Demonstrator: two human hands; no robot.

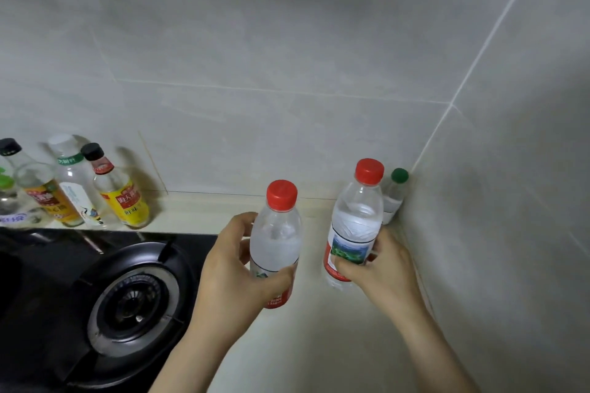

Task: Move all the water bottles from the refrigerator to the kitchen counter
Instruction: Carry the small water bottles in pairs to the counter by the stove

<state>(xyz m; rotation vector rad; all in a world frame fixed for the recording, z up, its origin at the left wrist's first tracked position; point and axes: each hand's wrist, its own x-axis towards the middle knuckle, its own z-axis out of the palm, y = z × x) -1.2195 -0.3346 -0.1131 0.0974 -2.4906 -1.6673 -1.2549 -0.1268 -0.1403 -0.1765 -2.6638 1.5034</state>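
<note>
— How far along are we?

— We have one red-capped water bottle (276,242) grasped in our left grip (236,268) and a second red-capped bottle (356,223) grasped in our right grip (380,268). Both are upright over the bench (319,344); we cannot tell whether their bases touch it. Just beyond the right grip, a small green-capped bottle (394,198) already stands in the wall corner (424,150).

— And what is left?

— Setting these two down, we judge. The refrigerator is out of view, so we cannot say how many remain inside.

— Any writing?

— Below our left grip's thumb the red label (277,297) shows "RING" and smaller print, too blurred to read. The bottle in the right grip bears a landscape picture on red. Far left of the left grip, beyond the gas burner (127,300), a sauce bottle (123,191) has a yellow label with Chinese characters, possibly 海天.
</note>
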